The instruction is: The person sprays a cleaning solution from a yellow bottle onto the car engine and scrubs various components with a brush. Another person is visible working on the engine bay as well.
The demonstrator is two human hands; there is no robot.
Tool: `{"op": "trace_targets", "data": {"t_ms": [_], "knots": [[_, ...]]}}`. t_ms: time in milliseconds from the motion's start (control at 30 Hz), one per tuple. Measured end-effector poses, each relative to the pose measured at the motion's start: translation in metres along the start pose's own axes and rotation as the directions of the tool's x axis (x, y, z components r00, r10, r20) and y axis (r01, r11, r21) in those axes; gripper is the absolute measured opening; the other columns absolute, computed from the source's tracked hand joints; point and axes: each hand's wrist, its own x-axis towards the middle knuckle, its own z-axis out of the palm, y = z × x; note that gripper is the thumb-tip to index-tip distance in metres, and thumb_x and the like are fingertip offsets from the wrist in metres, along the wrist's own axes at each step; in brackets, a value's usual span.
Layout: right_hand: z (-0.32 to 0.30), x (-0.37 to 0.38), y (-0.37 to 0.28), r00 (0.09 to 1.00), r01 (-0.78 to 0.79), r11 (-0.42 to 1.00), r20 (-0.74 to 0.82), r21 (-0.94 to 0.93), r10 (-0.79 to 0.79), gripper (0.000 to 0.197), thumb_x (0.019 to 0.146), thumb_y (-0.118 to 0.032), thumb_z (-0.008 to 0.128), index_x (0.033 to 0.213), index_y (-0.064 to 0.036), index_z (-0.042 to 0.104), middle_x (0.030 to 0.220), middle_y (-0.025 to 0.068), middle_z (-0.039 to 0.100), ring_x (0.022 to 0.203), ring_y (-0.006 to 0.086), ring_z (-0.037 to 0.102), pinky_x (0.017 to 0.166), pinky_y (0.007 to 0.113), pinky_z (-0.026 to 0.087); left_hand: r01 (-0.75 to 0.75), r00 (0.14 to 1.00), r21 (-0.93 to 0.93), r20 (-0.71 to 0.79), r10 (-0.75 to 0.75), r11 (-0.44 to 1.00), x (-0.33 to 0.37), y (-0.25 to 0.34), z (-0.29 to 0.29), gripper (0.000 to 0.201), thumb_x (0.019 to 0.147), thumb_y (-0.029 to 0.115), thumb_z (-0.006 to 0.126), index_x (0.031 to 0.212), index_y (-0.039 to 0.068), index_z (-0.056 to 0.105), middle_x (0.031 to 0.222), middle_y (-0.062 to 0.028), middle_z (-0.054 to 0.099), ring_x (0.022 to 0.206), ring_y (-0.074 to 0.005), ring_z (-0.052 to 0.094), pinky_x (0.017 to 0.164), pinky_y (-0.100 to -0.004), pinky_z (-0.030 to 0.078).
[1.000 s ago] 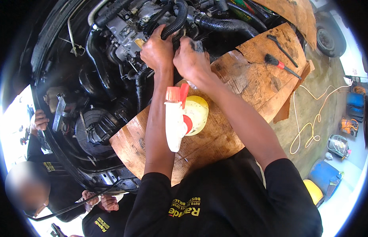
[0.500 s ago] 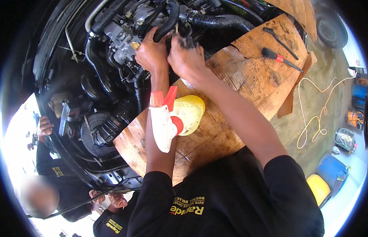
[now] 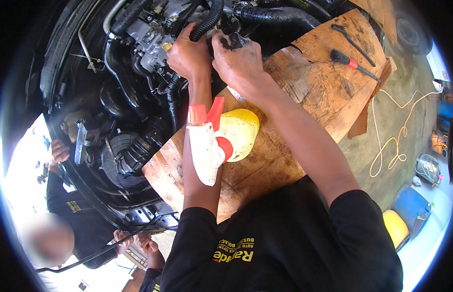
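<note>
My left hand [image 3: 188,59] is in the engine bay, its fingers closed round the lower end of a black corrugated hose [image 3: 212,17]; the fingertips are partly hidden. Right beside it, my right hand [image 3: 238,62] is closed, with black grime across its knuckles. Whatever its fingers grip is hidden among the engine parts. Below the hands, a yellow spray bottle [image 3: 246,131] with a white and red trigger head [image 3: 204,151] is on the brown cardboard sheet [image 3: 304,97]. The trigger head overlaps my left forearm in the view.
A black brush with a red band [image 3: 350,63] and a second black brush [image 3: 354,45] lie on the cardboard. The metal engine block [image 3: 151,41] is at the upper left. A person's hands [image 3: 134,241] show at the lower left. A pale cord [image 3: 399,141] lies on the floor.
The view has shifted slightly. My right hand has turned so its grimy knuckles show more clearly. My left hand stays by the hose.
</note>
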Motion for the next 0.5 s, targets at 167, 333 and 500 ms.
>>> {"op": "trace_targets", "data": {"t_ms": [167, 333, 500], "knots": [[-0.046, 0.001, 0.05, 0.981, 0.017, 0.957, 0.188, -0.288, 0.039, 0.059, 0.088, -0.018, 0.079, 0.144, -0.0204, 0.062, 0.105, 0.0061, 0.08, 0.095, 0.0354, 0.078, 0.091, 0.061, 0.049, -0.015, 1.0, 0.018, -0.018, 0.016, 1.0, -0.001, -0.001, -0.003, 0.041, 0.078, 0.028, 0.094, 0.118, 0.029, 0.085, 0.092, -0.0112, 0.083, 0.084, -0.0356, 0.08, 0.077, -0.045, 0.064], [-0.068, 0.065, 0.078, 0.987, 0.089, 0.964, 0.151, -0.252, -0.052, 0.017, 0.096, -0.022, 0.067, 0.112, -0.018, 0.069, 0.111, 0.0057, 0.076, 0.131, 0.0352, 0.058, 0.119, 0.074, 0.023, 0.005, 1.0, -0.017, 0.008, -0.005, 1.0, -0.001, -0.002, -0.006, 0.043, 0.077, 0.026, 0.094, 0.119, 0.029, 0.085, 0.096, -0.0109, 0.083, 0.087, -0.0365, 0.081, 0.081, -0.0455, 0.065], [-0.039, 0.084, 0.114, 0.885, 0.463, 0.871, 0.034, -0.166, -0.464, 0.01, 0.09, -0.013, 0.07, 0.094, -0.0179, 0.062, 0.093, 0.0028, 0.07, 0.108, 0.0331, 0.062, 0.102, 0.063, 0.035, 0.013, 1.0, -0.041, -0.01, -0.014, 0.999, 0.0, -0.006, 0.004, 0.041, 0.077, 0.038, 0.095, 0.116, 0.033, 0.086, 0.097, -0.0142, 0.082, 0.09, -0.038, 0.08, 0.082, -0.0467, 0.064]]}}
